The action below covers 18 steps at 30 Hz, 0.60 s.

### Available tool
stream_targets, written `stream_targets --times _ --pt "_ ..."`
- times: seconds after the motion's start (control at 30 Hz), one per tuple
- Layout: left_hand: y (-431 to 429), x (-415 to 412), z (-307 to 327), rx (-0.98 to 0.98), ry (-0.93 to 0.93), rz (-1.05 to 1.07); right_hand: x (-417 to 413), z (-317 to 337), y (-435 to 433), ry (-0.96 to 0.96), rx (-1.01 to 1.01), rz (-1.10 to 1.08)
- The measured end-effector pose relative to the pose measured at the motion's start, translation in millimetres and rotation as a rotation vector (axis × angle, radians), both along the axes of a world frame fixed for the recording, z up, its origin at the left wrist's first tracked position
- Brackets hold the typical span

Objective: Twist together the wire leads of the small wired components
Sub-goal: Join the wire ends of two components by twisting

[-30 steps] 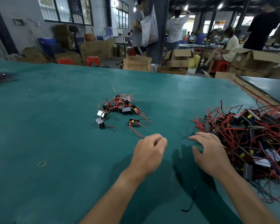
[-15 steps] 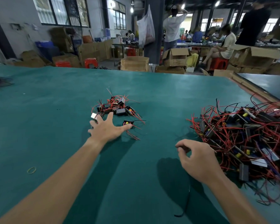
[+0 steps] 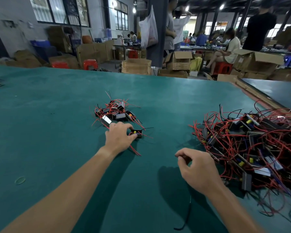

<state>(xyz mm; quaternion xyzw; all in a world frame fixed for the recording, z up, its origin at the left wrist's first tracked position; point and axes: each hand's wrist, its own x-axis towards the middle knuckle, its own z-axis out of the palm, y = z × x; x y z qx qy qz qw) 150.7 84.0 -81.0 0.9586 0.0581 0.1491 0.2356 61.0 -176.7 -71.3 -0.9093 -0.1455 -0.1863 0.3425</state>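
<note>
A small pile of black box components with red and black leads (image 3: 115, 111) lies mid-table on the green mat (image 3: 57, 125). One loose black component with a yellow part (image 3: 136, 133) sits just in front of that pile, its red leads trailing toward me. My left hand (image 3: 119, 137) lies flat beside it, thumb and fingers closed around its left side. My right hand (image 3: 197, 168) hovers nearer me with fingers curled and thumb against the forefinger, nothing visible in it. A big tangled heap of the same components (image 3: 252, 148) lies to its right.
A rubber band (image 3: 20, 180) lies on the mat at the near left. A short black wire (image 3: 186, 217) lies below my right wrist. The table's right edge (image 3: 252, 93) runs diagonally behind the heap. Cardboard boxes (image 3: 136, 66), red stools and people are beyond the far edge.
My left hand has reached forward from a fist near me to the small pile and closed its spread fingers on the loose component. My right hand drew back from the heap and curled.
</note>
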Motion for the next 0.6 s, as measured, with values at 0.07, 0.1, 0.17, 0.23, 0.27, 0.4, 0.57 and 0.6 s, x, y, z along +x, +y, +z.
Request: stream_targets --times 0.07,0.1,0.17,0.23,0.27,0.4,0.57,0.6 --pt "-17 -9 1 -0.007 -0.008 -0.055 1 -2 0 0.0 0.055 -0.023" --pt "-27 -15 1 -0.025 -0.012 -0.091 1 -2 1 -0.004 0.075 -0.035" --pt "-45 -30 0 -0.072 -0.014 -0.162 0 -1 1 -0.046 0.09 -0.068" --pt "-59 -47 -1 -0.091 -0.02 -0.225 0 3 0 -0.137 0.113 -0.126" --pt "-66 -55 -2 -0.096 -0.025 -0.255 0 7 -3 -0.194 0.134 -0.168" --pt "-83 -85 -4 -0.098 -0.045 -0.338 7 14 -23 -0.263 0.09 -0.368" --pt "-80 -101 -8 -0.117 -0.047 -0.369 17 0 -32 0.148 -0.34 -0.458" --pt "-79 -102 -8 -0.116 -0.044 -0.372 19 -4 -33 0.188 -0.414 -0.465"
